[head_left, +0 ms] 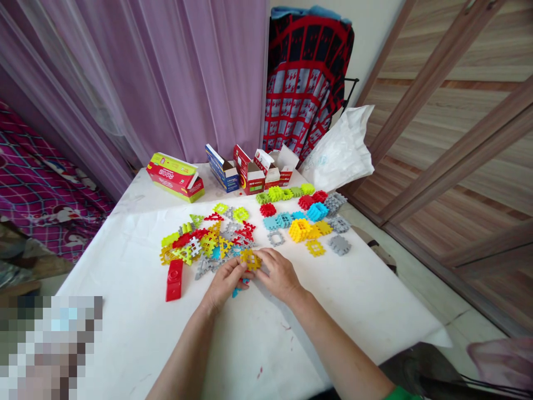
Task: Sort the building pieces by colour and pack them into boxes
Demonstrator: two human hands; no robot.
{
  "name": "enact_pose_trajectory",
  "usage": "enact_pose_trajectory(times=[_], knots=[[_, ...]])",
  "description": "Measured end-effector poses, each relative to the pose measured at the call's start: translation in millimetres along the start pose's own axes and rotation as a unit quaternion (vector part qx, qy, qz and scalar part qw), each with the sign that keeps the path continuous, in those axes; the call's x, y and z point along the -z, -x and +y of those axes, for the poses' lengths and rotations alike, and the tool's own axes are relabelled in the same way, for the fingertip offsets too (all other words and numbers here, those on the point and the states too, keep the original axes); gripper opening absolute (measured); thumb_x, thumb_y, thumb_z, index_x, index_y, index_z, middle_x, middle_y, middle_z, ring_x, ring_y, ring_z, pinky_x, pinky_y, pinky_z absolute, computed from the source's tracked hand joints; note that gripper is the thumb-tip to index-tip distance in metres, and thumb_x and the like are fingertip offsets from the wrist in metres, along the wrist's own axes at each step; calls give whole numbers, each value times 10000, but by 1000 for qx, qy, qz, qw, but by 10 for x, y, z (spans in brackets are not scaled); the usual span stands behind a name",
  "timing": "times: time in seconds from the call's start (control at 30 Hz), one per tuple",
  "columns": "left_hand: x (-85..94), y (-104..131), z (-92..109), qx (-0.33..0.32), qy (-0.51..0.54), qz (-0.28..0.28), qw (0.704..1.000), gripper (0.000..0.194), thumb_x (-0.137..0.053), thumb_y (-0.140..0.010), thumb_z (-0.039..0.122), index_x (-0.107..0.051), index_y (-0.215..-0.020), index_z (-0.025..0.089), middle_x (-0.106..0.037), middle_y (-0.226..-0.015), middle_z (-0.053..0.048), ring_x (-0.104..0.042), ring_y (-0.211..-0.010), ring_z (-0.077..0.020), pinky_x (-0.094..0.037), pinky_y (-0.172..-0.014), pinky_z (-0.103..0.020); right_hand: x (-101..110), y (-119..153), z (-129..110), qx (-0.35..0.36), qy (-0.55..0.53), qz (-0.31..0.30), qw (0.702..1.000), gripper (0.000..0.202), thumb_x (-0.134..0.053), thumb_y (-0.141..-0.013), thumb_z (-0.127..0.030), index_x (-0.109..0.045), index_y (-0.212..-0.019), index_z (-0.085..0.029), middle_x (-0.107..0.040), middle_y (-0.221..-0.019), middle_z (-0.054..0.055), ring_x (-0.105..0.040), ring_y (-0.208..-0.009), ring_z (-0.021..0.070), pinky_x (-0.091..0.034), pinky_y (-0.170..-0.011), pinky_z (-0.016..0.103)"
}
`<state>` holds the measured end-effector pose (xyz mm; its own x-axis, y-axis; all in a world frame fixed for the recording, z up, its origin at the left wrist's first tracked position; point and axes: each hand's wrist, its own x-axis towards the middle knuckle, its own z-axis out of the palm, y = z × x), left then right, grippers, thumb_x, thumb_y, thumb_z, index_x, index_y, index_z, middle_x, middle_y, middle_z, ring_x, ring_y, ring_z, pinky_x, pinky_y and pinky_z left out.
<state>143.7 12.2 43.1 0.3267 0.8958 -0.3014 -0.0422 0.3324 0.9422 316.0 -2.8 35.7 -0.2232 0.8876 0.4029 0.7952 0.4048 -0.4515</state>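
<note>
Between my two hands is a dark yellow toothed building piece [250, 259] with window-like openings. My left hand [227, 282] pinches its left side, and my right hand [277, 273] grips the right side. Just beyond my fingers spreads a mixed heap of interlocking pieces [210, 240] in red, grey, lime, yellow and blue. A few blue and red bits [240, 286] lie under my left fingers, partly hidden. To the right, pieces stand grouped by colour: lime pieces [275, 193], red pieces [306, 202], blue pieces [317, 211], yellow pieces [300, 230] and grey pieces [340, 245].
A red plastic block [174, 280] lies left of the heap on the white-covered table [125, 333]. Along the back edge stand a red-and-green box [175, 178], a blue box [222, 169], red boxes [250, 172] and a white bag [341, 153]. A wooden wardrobe [458, 139] flanks the right.
</note>
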Motion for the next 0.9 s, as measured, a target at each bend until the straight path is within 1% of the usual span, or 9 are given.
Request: enact_pose_trajectory(times=[0.1, 0.17, 0.23, 0.33, 0.47, 0.6, 0.67, 0.73, 0.9], knots=[[-5, -1, -3, 5, 3, 5, 1000, 547, -677, -621, 673, -594, -834, 175, -694, -729, -50, -687, -757, -193, -522, -579, -241, 39, -7, -9, 6, -2, -15, 1000, 386, -561, -787, -125, -603, -1158, -221, -647, -1154, 68, -582, -1103, 193, -479, -970, 327], [-3, -11, -21, 0, 4, 7, 1000, 550, -686, -605, 679, -598, -811, 176, -682, -733, -40, -675, -734, -179, -513, -566, -232, 80, -18, -34, 6, -4, -30, 1000, 394, -585, -799, -175, -581, -1191, -216, -630, -1183, 73, -567, -1126, 198, -472, -978, 329], [1, -23, -46, -7, -2, 5, 1000, 535, -694, -599, 673, -607, -778, 177, -661, -723, -24, -654, -705, -157, -504, -559, -222, 131, -34, -63, -5, 3, -48, 999, 449, -617, -805, -241, -541, -1247, -212, -613, -1209, 81, -554, -1146, 210, -473, -973, 342], [7, -36, -80, -11, -7, 1, 1000, 522, -714, -584, 660, -625, -762, 179, -636, -698, -9, -616, -669, -131, -505, -568, -220, 209, -67, -91, -26, 31, -81, 996, 503, -657, -796, -302, -520, -1271, -211, -610, -1187, 86, -562, -1124, 228, -491, -926, 349], [11, -38, -89, -10, -20, -21, 1000, 534, -722, -564, 671, -650, -757, 178, -638, -708, -9, -583, -658, -118, -510, -587, -223, 282, -95, -93, -17, 52, -111, 992, 482, -679, -786, -310, -535, -1240, -239, -607, -1143, 65, -576, -1080, 217, -489, -884, 325], [5, -26, -70, -15, -47, -55, 997, 559, -712, -568, 686, -693, -791, 174, -653, -742, -19, -577, -668, -123, -509, -588, -232, 326, -54, -54, -28, 37, -123, 991, 456, -675, -774, -299, -529, -1201, -236, -602, -1123, 54, -579, -1056, 205, -477, -867, 316], [5, -14, -55, -13, -55, -62, 996, 592, -693, -583, 702, -706, -852, 175, -673, -782, -40, -608, -726, -150, -514, -600, -241, 386, -4, 20, -42, 36, -136, 989, 432, -666, -759, -263, -532, -1169, -231, -602, -1104, 47, -584, -1031, 199, -472, -852, 308], [12, 2, -31, -10, -60, -50, 997, 635, -667, -599, 723, -703, -919, 175, -692, -852, -70, -634, -810, -184, -521, -613, -248, 503, 59, 158, -63, 50, -146, 986, 423, -655, -743, -226, -533, -1149, -229, -601, -1095, 43, -588, -1002, 190, -466, -835, 299], [34, 31, 37, -13, -58, 8, 998, 664, -621, -623, 750, -676, -941, 170, -687, -1058, -123, -660, -902, -224, -535, -637, -267, 1011, 182, 715, -116, 149, -157, 969, 431, -625, -750, -226, -535, -1171, -216, -592, -1170, 71, -583, -1035, 205, -444, -851, 309]])
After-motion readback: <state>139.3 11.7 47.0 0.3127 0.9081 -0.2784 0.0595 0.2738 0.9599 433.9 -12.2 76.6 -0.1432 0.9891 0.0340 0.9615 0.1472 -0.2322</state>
